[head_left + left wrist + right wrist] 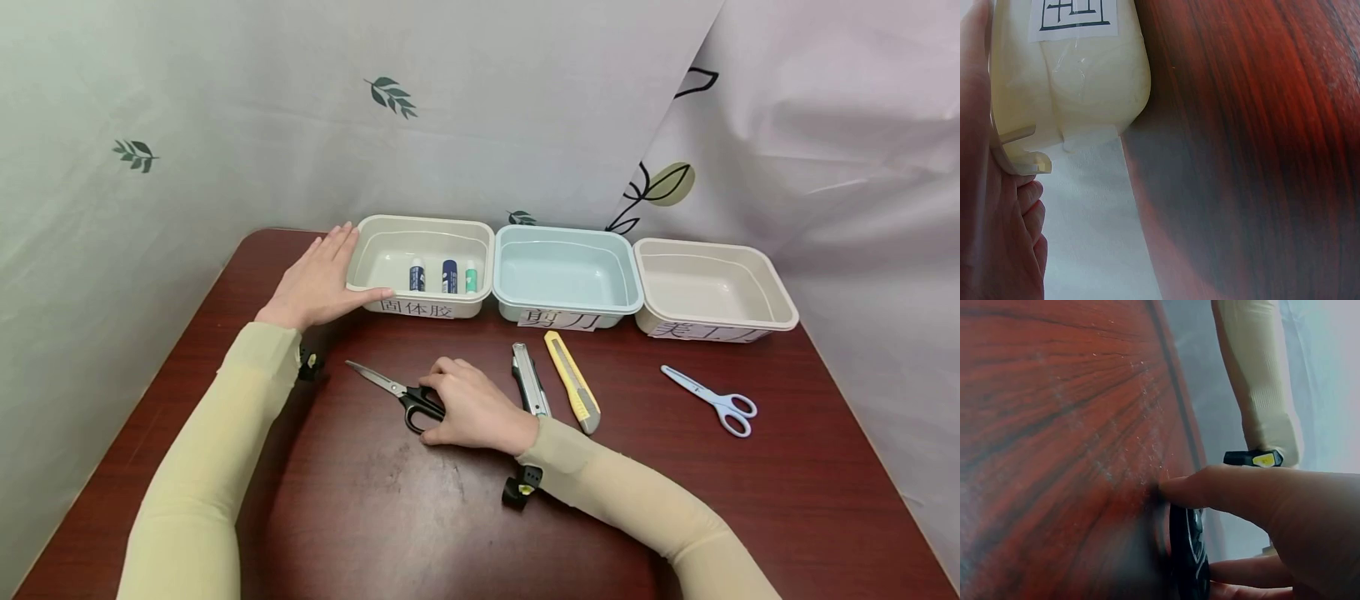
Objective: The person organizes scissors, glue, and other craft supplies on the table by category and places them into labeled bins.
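My left hand [318, 279] rests on the left corner of a cream plastic box [480, 304], fingers straight along its side and thumb along the front rim. In the left wrist view, the box's labelled wall [1094, 81] shows beside the hand [997, 231]. My right hand [480, 408] holds the handles of black-handled scissors [390, 385], whose blades point left. The right wrist view shows the thumb on one side of the black handle [1188, 550] and fingers on the other. Whether the scissors are off the table cannot be told. Inside the cream box lie several glue sticks [449, 277].
A blue box [567, 283] and a beige box [712, 287] stand right of the cream one, each with a front label. A grey utility knife [530, 379], a yellow utility knife [573, 382] and light blue scissors [708, 398] lie on the dark red table [360, 517].
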Motion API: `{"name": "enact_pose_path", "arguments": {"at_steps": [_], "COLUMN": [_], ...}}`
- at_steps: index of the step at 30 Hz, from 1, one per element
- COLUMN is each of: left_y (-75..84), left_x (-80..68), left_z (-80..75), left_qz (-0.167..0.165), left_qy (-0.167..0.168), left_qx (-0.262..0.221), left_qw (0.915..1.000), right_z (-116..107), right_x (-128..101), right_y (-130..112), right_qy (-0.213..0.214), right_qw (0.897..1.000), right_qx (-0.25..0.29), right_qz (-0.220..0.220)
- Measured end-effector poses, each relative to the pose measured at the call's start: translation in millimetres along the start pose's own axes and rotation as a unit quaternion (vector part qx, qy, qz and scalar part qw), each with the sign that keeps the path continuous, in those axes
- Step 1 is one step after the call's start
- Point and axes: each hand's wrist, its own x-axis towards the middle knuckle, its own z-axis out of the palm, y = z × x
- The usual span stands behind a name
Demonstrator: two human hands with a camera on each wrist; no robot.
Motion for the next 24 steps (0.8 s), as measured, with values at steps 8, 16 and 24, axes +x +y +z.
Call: {"name": "enact_pose_path", "arguments": {"at_steps": [8,16,24], "left_y": [0.1,-0.5,-1.5], "left_x": [-0.6,-1.0,0.0], "left_z": [0.1,-0.2,0.8], "left_qz": [-0.003,-0.002,0.0], "left_qy": [-0.002,0.0,0.001], "left_qx": [-0.002,-0.002,0.001], "left_qw": [1.0,1.0,1.0], "right_z": [-2.3,-16.8,-36.5], "right_x": [0.7,-4.3,-14.6], "right_y": [5.2,13.8,28.7], "right_qy": [0.002,0.019,0.052], "right_qw": [1.0,0.999,0.997], "right_qx": [0.013,0.03,0.064], "right_qz": [0.0,-0.006,0.003]}}
